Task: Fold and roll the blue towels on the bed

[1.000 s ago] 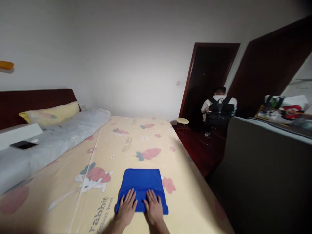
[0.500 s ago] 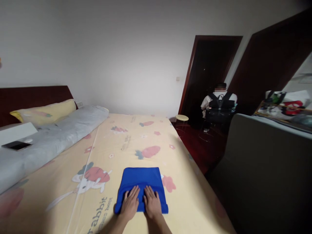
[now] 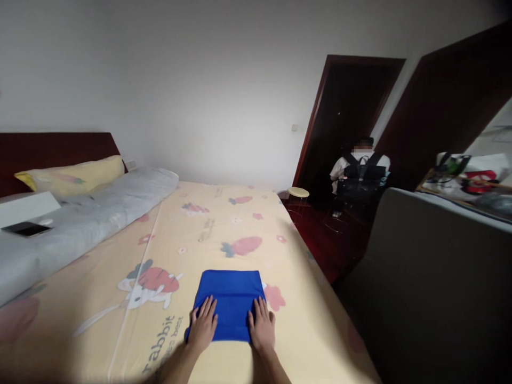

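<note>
One left hand (image 3: 203,325) and one right hand (image 3: 263,324), both mine: I am resting them flat on opposite sides of one blue cloth (image 3: 234,306), fingers straight and close together, thumbs apart, pinching nothing. I am judging that uneven pressure or sideways drag could wrinkle it. It is lying folded on one printed bedsheet (image 3: 200,256). Farther, I am counting one dark-screened device (image 3: 28,229), one grey bedding roll (image 3: 100,205), one yellow pillow (image 3: 80,177), one round stool (image 3: 298,192), one person (image 3: 362,156).
</note>
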Motion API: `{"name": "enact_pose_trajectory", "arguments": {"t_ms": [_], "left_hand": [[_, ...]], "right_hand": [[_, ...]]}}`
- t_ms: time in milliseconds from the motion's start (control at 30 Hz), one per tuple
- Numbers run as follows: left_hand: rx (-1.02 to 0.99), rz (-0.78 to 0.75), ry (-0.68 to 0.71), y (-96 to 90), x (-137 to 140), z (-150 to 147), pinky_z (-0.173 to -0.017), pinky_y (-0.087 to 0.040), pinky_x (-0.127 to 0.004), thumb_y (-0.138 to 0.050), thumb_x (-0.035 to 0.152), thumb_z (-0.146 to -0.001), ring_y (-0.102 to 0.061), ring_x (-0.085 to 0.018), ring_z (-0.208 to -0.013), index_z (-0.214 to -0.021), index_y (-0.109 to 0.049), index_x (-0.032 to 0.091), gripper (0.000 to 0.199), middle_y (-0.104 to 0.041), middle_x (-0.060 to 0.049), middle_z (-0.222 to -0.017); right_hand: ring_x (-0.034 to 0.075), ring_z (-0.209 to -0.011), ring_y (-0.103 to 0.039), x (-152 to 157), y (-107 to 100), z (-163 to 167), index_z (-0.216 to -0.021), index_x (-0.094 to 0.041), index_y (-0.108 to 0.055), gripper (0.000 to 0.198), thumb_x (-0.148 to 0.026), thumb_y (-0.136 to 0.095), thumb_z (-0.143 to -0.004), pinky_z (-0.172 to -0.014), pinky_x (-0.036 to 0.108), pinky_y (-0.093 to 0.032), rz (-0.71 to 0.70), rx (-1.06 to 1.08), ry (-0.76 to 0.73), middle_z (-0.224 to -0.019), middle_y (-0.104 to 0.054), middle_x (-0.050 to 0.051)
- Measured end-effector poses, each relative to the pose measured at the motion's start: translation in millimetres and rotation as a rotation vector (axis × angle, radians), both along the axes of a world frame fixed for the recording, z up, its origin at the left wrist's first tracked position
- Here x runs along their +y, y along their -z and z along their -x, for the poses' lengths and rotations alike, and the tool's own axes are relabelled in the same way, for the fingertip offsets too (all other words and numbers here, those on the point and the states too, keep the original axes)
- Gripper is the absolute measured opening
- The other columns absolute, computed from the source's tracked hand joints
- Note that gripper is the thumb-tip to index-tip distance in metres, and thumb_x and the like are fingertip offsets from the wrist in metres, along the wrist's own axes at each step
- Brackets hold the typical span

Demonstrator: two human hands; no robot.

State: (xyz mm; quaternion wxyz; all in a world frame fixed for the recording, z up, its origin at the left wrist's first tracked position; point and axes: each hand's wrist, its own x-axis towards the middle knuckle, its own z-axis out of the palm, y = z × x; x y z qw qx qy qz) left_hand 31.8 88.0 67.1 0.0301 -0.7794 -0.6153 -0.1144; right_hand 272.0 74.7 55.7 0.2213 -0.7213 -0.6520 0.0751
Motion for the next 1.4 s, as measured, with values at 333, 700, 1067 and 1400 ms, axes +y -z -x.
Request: {"name": "enact_pose_trajectory", "arguments": {"t_ms": [333,700,1067,1400], "left_hand": [[0.009,-0.354,0.267,27.5,-73.7,45.6,-0.097,-0.042,-0.028,-0.043,0.012,-0.086,-0.059,-0.014,-0.116,-0.135,-0.051,0.035,0.055,-0.065,0.004,-0.130],[-0.078,0.119,0.092,-42.6,-53.2,48.3,-0.101,-0.033,-0.040,-0.035,0.004,-0.079,-0.055,-0.020,-0.114,-0.118,-0.061,0.030,0.054,-0.068,-0.002,-0.118],[0.038,0.313,0.028,-62.2,-43.0,45.6,-0.093,-0.041,-0.038,-0.045,0.013,-0.076,-0.063,-0.023,-0.102,-0.105,-0.065,0.025,0.037,-0.073,-0.003,-0.104],[-0.038,0.110,0.170,-6.8,-49.8,6.8,-0.115,-0.033,-0.040,-0.033,0.001,-0.079,-0.043,-0.019,-0.136,-0.141,-0.043,0.031,0.070,-0.049,0.000,-0.148]], "right_hand": [[0.021,-0.120,-0.057,-83.1,12.1,-53.0,-0.132,-0.033,-0.052,0.041,-0.027,-0.042,-0.093,-0.094,0.038,-0.044,-0.296,-0.130,-0.407,-0.136,-0.058,0.006],[0.019,-0.101,-0.059,-62.6,-45.3,-38.8,-0.108,-0.024,-0.063,0.041,-0.010,-0.032,-0.086,-0.094,0.036,-0.034,-0.008,0.037,-0.331,-0.109,-0.069,0.005],[0.022,-0.098,-0.060,-54.7,-45.0,-39.0,-0.099,-0.022,-0.067,0.037,-0.019,-0.042,-0.072,-0.091,0.034,-0.042,0.078,0.072,-0.304,-0.103,-0.068,0.005],[0.024,-0.124,-0.052,-58.1,-29.9,29.3,-0.128,-0.029,-0.057,0.042,-0.024,-0.047,-0.087,-0.108,0.044,-0.034,-0.117,0.019,-0.347,-0.133,-0.060,0.005]]}}
